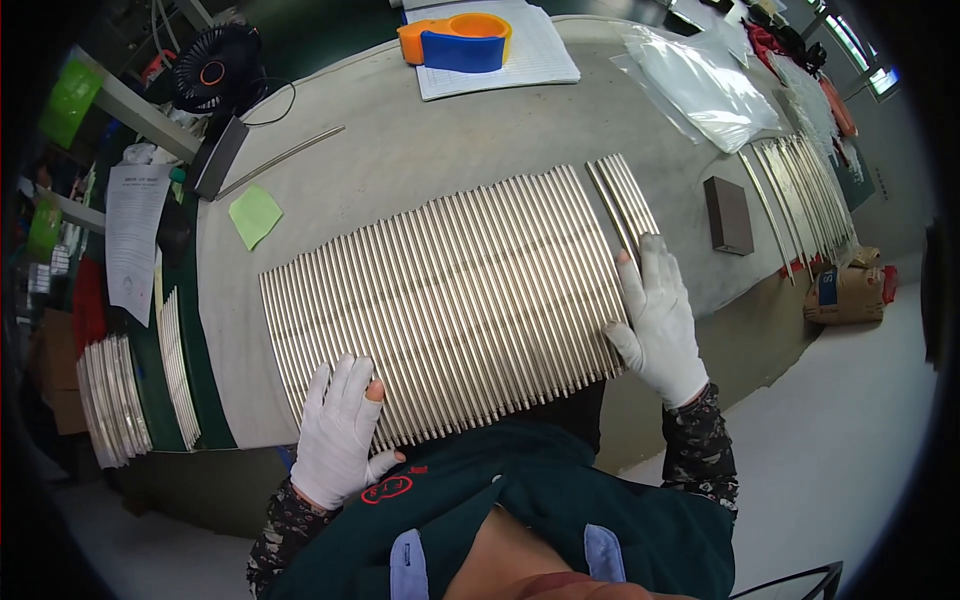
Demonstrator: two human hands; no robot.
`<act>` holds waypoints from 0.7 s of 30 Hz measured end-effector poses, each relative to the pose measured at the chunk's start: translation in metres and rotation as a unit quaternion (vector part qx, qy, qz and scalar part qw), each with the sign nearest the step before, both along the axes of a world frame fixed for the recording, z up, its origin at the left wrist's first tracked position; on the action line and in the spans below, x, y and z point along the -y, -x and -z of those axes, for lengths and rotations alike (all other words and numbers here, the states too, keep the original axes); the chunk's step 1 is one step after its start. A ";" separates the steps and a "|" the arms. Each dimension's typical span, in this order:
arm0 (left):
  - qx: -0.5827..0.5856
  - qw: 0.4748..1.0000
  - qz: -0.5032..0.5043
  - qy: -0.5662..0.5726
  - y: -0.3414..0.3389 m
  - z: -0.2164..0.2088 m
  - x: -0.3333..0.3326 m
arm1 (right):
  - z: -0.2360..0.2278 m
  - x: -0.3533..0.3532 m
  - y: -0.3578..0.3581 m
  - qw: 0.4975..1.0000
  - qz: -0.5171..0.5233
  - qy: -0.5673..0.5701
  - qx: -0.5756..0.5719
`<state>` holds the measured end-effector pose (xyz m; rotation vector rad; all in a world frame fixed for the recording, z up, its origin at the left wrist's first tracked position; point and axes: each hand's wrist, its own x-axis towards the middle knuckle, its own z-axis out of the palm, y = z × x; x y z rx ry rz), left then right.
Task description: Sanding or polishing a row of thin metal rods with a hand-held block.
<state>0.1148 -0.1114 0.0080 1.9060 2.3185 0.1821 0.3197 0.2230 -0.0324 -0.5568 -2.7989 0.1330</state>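
A broad row of shiny metal rods point(450, 290) lies side by side on the grey tabletop in front of me. A few more rods point(622, 190) form a small group just past the row's right end, with a narrow gap between. My left hand point(340, 425), in a white glove with some bare fingertips, rests flat over the near left part of the row, fingers stretched. My right hand point(660, 310), gloved the same way, is open at the right end. Its fingers reach the near part of the small group, and its thumb touches the row's edge.
A dark rectangular block point(728, 215) stands right of the rods. Further right lie more rods point(800, 190) and clear plastic bags point(700, 85). An orange and blue tape dispenser point(462, 48) sits on papers point(540, 60). At left are a green note point(256, 216), a thin rod point(285, 158) and a fan point(215, 70).
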 end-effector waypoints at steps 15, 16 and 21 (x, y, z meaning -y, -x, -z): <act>0.005 1.000 0.003 0.017 0.001 -0.005 -0.005 | 0.003 -0.012 -0.005 0.998 0.026 0.046 -0.014; 0.006 1.000 0.003 0.014 0.002 -0.006 -0.005 | 0.003 -0.012 -0.004 0.998 0.027 0.049 -0.013; 0.013 1.000 0.001 0.023 0.002 -0.013 -0.010 | 0.000 -0.012 -0.004 0.997 0.034 0.066 -0.014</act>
